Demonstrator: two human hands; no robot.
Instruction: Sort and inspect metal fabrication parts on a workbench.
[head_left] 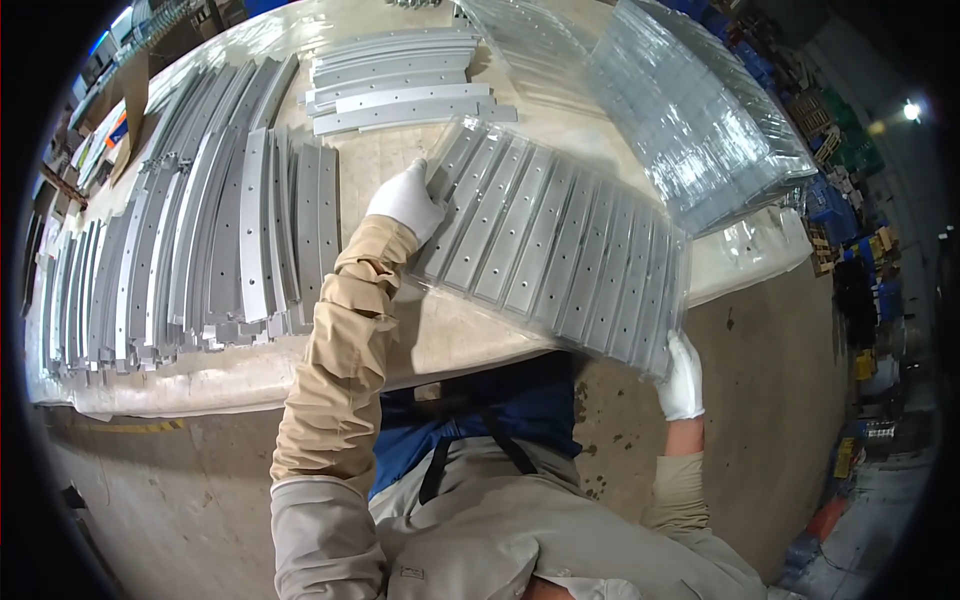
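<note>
Between my hands is a clear plastic tray (553,245) whose side-by-side slots carry several grey metal strips with small holes. My left hand (408,205), in a white glove, grips the tray's left edge. At its lower right corner my right hand (683,378), also white-gloved, is closed on the rim. The tray is tilted above the table's front edge, and its right end reaches out past that edge. Fingers under the tray are hidden on both sides. Left of my left hand, loose metal strips (255,225) lie in long rows on the table.
A tall stack of filled clear trays (690,110) stands at the back right, with clear plastic trays (525,45) beside it. More strips (400,75) are piled at the back. The covered table (430,345) has a curved-looking front edge close to my body. Shelves with blue bins line the right.
</note>
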